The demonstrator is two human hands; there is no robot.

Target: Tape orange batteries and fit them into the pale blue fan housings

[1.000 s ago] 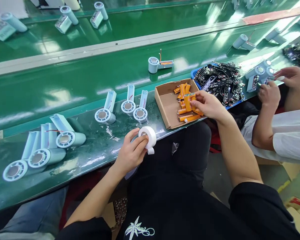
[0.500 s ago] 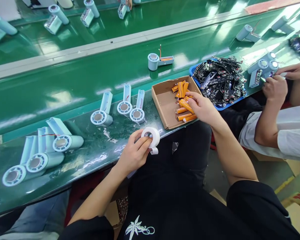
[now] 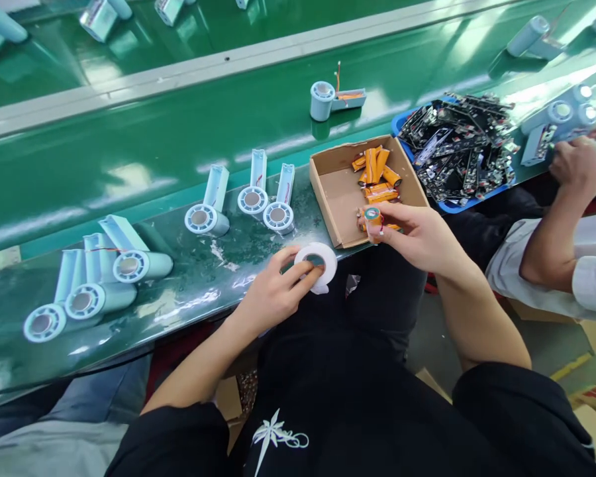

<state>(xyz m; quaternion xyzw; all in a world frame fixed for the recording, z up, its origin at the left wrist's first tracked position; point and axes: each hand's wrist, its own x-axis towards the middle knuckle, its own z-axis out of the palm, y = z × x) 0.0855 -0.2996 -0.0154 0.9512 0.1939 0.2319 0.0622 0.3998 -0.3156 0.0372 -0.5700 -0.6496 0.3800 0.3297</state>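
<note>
A roll of white tape (image 3: 330,264) is in my left hand (image 3: 283,281), with fingers through its core and a short loose end hanging below. My right hand (image 3: 417,235) grips an orange battery (image 3: 375,225) between thumb and fingers, its round end turned up towards me. That hand is over the front right edge of a cardboard box (image 3: 335,192). Inside the box lie several more orange batteries (image 3: 372,164), heaped on its right side. Several light blue plastic housings (image 3: 206,218) with round heads and open troughs stand on the bench left of the box.
A blue tray (image 3: 402,122) heaped with circuit boards (image 3: 461,149) adjoins the box. One housing (image 3: 322,101) with wires sits on the green conveyor belt (image 3: 179,126). At the right, a co-worker's hand (image 3: 581,162) works beside more housings (image 3: 559,116). A pale rail (image 3: 258,52) runs behind.
My right hand has lifted a battery from the heap and drawn it towards me. My left hand still holds the tape roll, now turned slightly. The whole view has shifted a little.
</note>
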